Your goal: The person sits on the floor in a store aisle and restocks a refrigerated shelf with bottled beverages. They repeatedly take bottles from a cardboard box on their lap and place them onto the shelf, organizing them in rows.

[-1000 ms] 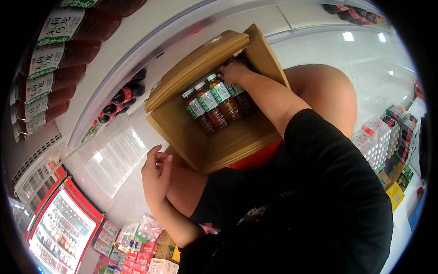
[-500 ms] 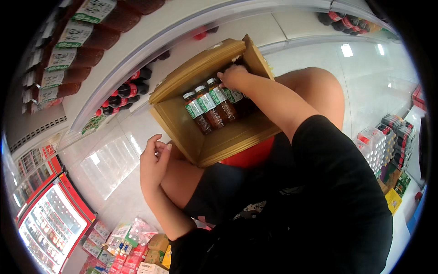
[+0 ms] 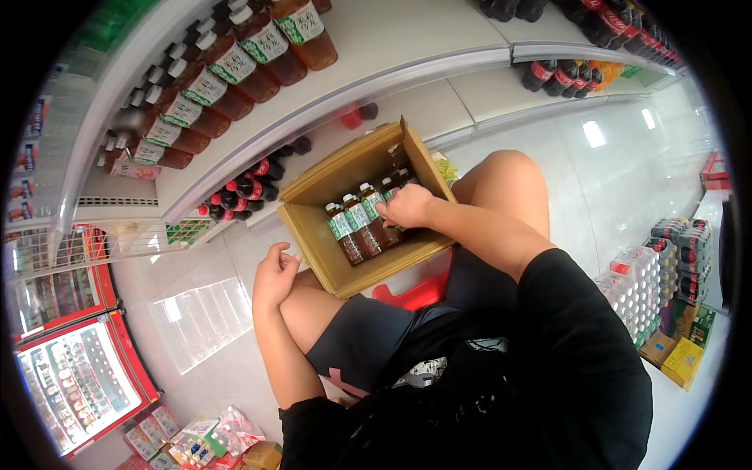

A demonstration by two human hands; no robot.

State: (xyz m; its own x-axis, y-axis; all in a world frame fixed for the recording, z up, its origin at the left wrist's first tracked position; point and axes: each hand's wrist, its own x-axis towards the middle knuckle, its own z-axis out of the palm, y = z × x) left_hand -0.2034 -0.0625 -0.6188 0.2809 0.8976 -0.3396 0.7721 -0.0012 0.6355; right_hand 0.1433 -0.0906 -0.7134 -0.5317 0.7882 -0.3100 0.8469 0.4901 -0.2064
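Observation:
On my lap is an open brown cardboard box [image 3: 362, 291]. Inside lie several bottles of reddish-brown drink [image 3: 366, 244] with white caps and green-and-white labels, side by side. My right hand [image 3: 409, 207] reaches in over the box's near right side, closed around one of these bottles; its fingers partly hide the bottle's body. More bottle caps show beyond the hand, at the box's far right. My left hand [image 3: 276, 270] hangs by the box's left side above my knee, its fingers loosely bent and nothing in it.
A white shelf [image 3: 407, 51] carries rows of similar brown drink bottles [image 3: 235, 63]. Dark cola bottles [image 3: 249, 186] lie lower down. To the left stands a red lit drinks fridge [image 3: 82, 376]. Wrapped bottle packs [image 3: 634, 282] and a yellow carton [image 3: 683, 362] stand on the right.
My right hand has come back from the box's far edge to lie lower over the bottles. The view has shifted, showing more of the shelf. My left hand stays by the box.

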